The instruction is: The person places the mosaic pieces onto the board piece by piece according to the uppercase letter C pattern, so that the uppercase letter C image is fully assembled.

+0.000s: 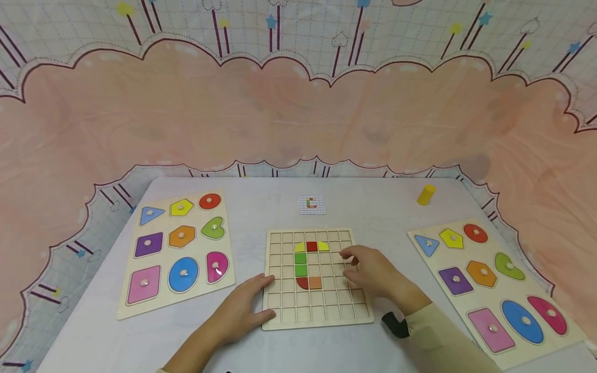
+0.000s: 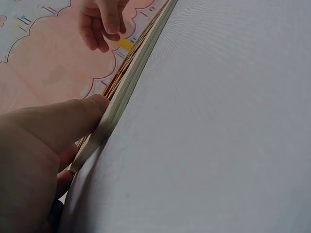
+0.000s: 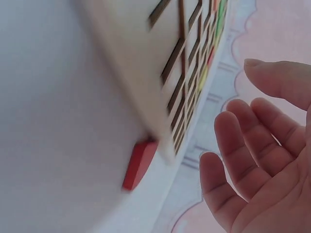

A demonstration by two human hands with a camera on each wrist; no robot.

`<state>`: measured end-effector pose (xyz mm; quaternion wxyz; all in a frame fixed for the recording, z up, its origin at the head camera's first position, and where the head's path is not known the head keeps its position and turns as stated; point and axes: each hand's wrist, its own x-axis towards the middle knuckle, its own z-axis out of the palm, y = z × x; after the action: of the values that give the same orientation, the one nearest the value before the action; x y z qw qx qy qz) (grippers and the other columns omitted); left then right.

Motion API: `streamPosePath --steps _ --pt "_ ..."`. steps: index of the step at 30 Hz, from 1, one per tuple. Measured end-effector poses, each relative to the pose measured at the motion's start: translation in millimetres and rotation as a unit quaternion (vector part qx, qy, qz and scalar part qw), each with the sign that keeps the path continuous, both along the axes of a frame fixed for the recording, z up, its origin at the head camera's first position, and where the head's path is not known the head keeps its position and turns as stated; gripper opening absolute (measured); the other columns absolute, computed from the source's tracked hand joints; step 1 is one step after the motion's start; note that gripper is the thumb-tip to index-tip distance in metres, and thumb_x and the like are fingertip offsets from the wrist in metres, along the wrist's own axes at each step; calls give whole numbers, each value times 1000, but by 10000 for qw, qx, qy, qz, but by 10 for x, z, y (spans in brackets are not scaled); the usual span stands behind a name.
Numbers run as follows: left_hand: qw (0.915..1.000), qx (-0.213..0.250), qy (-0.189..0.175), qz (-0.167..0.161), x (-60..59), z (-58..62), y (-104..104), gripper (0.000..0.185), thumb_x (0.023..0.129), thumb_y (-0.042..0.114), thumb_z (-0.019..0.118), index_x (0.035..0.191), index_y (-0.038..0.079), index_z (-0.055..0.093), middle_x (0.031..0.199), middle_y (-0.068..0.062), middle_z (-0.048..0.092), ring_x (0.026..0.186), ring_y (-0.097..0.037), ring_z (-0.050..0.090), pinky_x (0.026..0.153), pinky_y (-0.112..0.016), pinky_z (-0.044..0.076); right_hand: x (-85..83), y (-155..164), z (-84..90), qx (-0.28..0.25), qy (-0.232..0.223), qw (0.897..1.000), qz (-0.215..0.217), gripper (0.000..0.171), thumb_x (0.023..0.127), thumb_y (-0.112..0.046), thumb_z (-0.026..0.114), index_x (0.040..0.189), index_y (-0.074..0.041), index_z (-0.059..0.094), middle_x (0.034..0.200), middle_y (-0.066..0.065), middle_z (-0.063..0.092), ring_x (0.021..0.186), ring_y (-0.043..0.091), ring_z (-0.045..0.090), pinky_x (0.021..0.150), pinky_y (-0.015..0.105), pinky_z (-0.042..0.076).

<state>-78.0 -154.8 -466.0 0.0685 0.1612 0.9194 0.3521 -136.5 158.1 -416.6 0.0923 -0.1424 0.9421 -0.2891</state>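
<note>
A wooden grid board [image 1: 326,312] lies flat on the white table. Set in it is a C-like figure: yellow rounded pieces [image 1: 323,247] either side of a red square [image 1: 311,246], green squares [image 1: 300,264], a red rounded piece [image 1: 302,283] and an orange square [image 1: 315,283]. My left hand [image 1: 242,308] rests at the board's left edge, thumb [image 2: 80,114] and fingertips touching it. Over the right side hovers my right hand [image 1: 373,272], fingers loosely bent with nothing between them. A red block [image 3: 139,165] lies by the board's edge, hidden in the head view.
A small pattern card [image 1: 311,205] lies behind the board. Farther right stands a yellow cylinder [image 1: 426,195]. Knobbed shape puzzles flank the board, one on the left [image 1: 174,251] and one on the right [image 1: 466,316]. A patterned cloth [image 1: 289,114] hangs behind the table.
</note>
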Motion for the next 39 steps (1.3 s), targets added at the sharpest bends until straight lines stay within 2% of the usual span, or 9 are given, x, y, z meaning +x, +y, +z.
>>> streamPosePath --steps 10,17,23,39 --pt "10000 -1 59 -6 2 5 5 68 82 26 83 141 7 56 145 -18 52 136 -38 45 111 -56 35 24 344 -69 156 254 9994 -175 37 88 -9 73 123 -3 65 112 4 67 97 20 62 79 35 55" --pt "10000 -18 -9 32 2 5 10 68 82 25 83 141 5 55 145 -18 52 136 -38 45 111 -55 35 66 459 -120 272 81 9985 -467 37 88 -12 75 122 -3 65 116 6 67 102 25 62 86 43 56" --pt "10000 -19 -38 42 0 -6 7 68 82 24 83 141 5 55 145 -18 52 137 -37 44 112 -54 35 73 498 -152 290 -16 9985 -464 37 87 -10 74 123 -2 65 116 7 67 105 26 61 91 46 54" --pt "10000 9 -55 23 4 14 6 68 82 26 83 141 6 55 145 -17 51 137 -37 44 111 -55 35 99 475 -155 117 -257 9988 -412 34 86 -3 72 120 -1 65 104 4 67 95 21 62 86 42 56"
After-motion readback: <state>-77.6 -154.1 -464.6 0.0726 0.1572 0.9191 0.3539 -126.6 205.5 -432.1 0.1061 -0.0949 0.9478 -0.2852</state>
